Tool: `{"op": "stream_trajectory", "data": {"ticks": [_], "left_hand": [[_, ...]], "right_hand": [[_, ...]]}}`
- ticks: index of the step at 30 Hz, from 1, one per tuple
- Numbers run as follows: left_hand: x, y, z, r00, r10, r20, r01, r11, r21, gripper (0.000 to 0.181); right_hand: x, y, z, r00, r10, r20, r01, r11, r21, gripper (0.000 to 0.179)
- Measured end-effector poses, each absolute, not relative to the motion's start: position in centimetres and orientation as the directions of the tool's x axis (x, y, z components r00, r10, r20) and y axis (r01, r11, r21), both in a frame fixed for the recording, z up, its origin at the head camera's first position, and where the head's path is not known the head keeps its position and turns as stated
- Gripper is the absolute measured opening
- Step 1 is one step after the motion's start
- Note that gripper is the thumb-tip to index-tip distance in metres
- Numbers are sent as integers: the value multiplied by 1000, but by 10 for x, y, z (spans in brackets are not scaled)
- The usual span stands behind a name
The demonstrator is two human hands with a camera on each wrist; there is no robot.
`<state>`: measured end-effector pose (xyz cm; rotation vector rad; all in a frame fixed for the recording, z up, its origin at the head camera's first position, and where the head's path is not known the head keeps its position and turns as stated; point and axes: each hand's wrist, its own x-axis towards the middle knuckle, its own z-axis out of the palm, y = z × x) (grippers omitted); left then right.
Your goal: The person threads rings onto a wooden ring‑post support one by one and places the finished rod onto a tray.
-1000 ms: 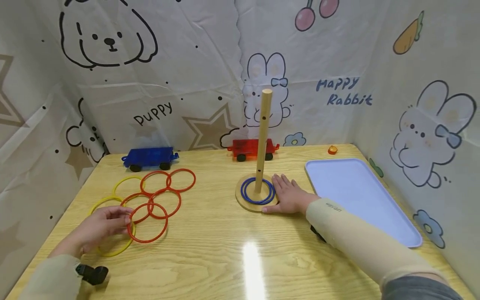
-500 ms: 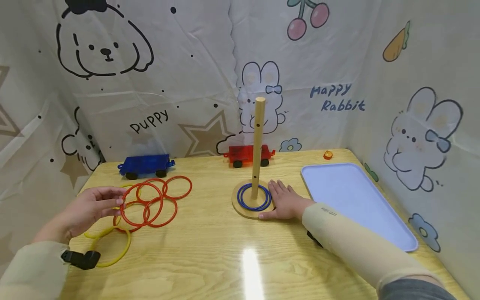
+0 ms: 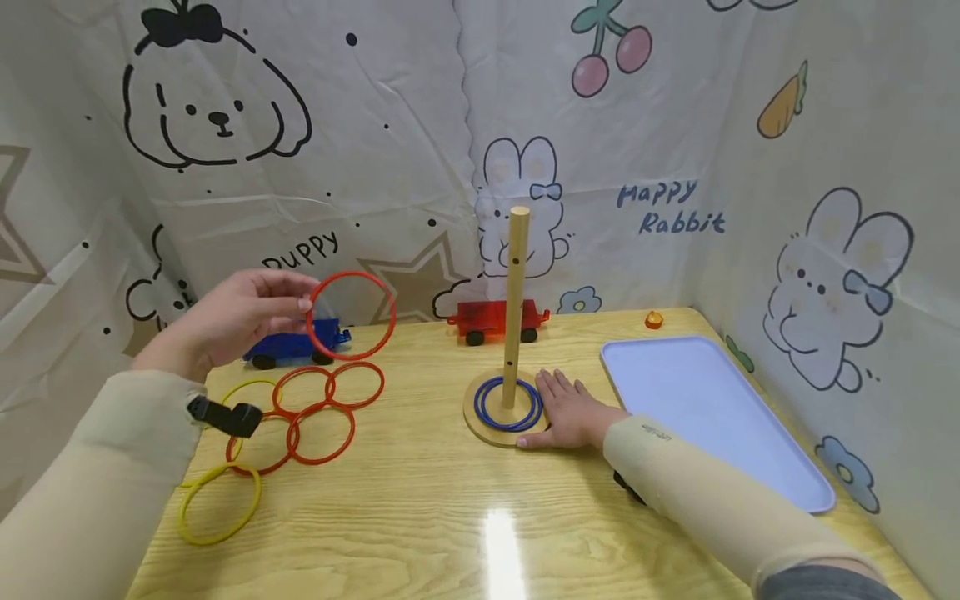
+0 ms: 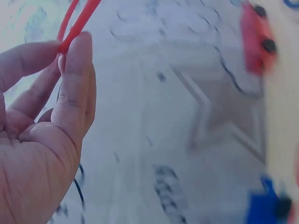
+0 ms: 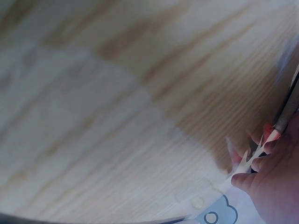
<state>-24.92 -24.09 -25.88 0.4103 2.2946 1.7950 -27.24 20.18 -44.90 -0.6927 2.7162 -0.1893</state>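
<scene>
My left hand (image 3: 232, 321) pinches a red ring (image 3: 352, 273) between thumb and fingers, raised in front of the blue wagon. In the left wrist view, the fingertips meet on the red ring's (image 4: 79, 25) edge. A wooden peg (image 3: 515, 300) stands upright on a round base (image 3: 480, 421), with blue rings (image 3: 510, 428) lying around its foot. My right hand (image 3: 570, 412) rests flat at the base's right edge, fingers straight. Several red rings (image 3: 354, 433) lie overlapping on the table at left, beside yellow rings (image 3: 219, 544).
A blue toy wagon (image 3: 288, 343) is at the back left, partly behind my left hand. Behind the peg stands a red toy wagon (image 3: 483, 319). A pale lilac tray (image 3: 697, 417) lies at right, with a small orange object (image 3: 654, 320) beyond it. Printed cloth encloses the table.
My left hand has lifted the red ring up off the pile and moved it away from me and to the right. My right hand has stayed at the base.
</scene>
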Motion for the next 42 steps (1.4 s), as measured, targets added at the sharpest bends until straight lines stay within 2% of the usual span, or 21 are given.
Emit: {"op": "stream_trajectory", "data": {"ticks": [5, 11, 18, 23, 28, 35, 42], "left_hand": [[-273, -177, -221, -936, 345, 74, 109, 84, 990, 19], [-294, -108, -200, -945, 317, 85, 70, -58, 996, 23], [-307, -65, -205, -962, 272, 20, 2, -64, 998, 23], [-316, -57, -239, -964, 252, -85, -85, 10, 996, 29], [-318, -60, -298, -950, 245, -195, -179, 85, 980, 32], [-305, -60, -377, -918, 257, -303, -284, 110, 953, 33], [-293, -54, -417, -904, 214, -369, -337, 175, 925, 34]], "right_hand": [[-275, 208, -455, -831, -484, -274, -438, 873, -213, 127], [-278, 207, -461, -834, -484, -265, -443, 873, -203, 125], [-275, 203, -457, -832, -475, -285, -436, 879, -192, 123], [-275, 203, -454, -834, -475, -280, -437, 879, -190, 122], [-275, 202, -453, -829, -478, -289, -438, 878, -196, 121], [-276, 203, -455, -828, -478, -293, -445, 878, -176, 122], [-277, 202, -457, -834, -472, -285, -434, 881, -187, 121]]}}
